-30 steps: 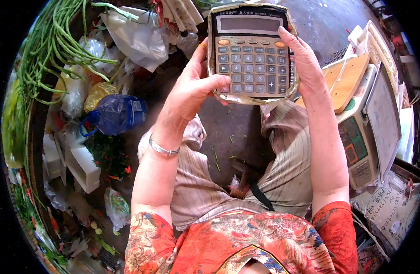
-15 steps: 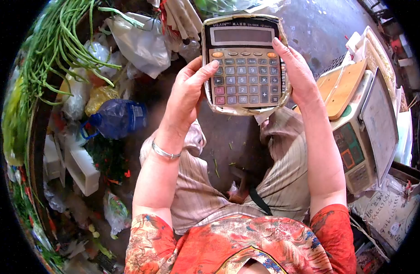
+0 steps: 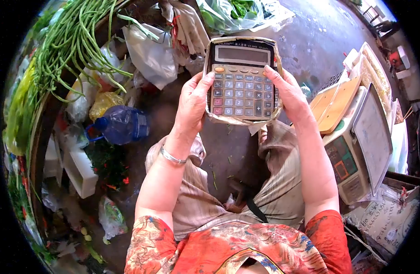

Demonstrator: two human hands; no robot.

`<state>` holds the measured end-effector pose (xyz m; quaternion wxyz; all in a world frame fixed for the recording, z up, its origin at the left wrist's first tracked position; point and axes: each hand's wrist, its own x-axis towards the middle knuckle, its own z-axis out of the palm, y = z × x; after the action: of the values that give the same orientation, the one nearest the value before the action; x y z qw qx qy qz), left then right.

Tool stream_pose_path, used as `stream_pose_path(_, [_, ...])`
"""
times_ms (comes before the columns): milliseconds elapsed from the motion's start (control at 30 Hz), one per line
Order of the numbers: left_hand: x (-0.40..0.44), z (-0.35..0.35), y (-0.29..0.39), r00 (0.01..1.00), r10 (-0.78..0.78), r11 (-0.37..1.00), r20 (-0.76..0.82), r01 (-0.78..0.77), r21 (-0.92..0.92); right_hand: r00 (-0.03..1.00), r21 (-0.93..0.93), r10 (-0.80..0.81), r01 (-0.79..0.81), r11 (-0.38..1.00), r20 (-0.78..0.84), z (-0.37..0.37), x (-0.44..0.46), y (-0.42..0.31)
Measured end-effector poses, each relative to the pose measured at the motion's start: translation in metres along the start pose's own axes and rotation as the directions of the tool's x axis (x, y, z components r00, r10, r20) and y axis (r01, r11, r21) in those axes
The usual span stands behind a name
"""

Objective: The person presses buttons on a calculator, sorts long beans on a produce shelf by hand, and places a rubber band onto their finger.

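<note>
Grips a desktop calculator (image 3: 243, 84) by opposite sides in half-closed left hand (image 3: 191, 101) and half-closed right hand (image 3: 293, 97). Has an electronic scale (image 3: 341, 170) at right, a blue plastic bottle (image 3: 123, 124) at left.

L hand (image 3: 191, 102), R hand (image 3: 293, 97): thumbs (image 3: 204, 84) on top; arms (image 3: 160, 192) fwd.

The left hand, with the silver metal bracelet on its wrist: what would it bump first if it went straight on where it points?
Most likely the grey-and-black rectangular plastic calculator: the left hand holds its side. Depth beyond that is unclear.
</note>
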<state>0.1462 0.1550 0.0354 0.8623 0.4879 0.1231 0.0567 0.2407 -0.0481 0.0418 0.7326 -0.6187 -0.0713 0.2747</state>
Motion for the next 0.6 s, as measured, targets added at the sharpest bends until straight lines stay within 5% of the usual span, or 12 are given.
stream_pose_path(400, [0.006,-0.007,-0.004,0.987,0.084,0.996,-0.134,-0.086,-0.009,0.999,-0.098,0.014,-0.010,0.995,0.045,0.004,-0.001,0.002])
stream_pose_path(600, [0.008,-0.009,-0.003,0.993,-0.061,0.996,-0.098,0.054,-0.068,0.999,-0.138,0.040,-0.035,0.990,0.036,0.002,-0.002,0.007])
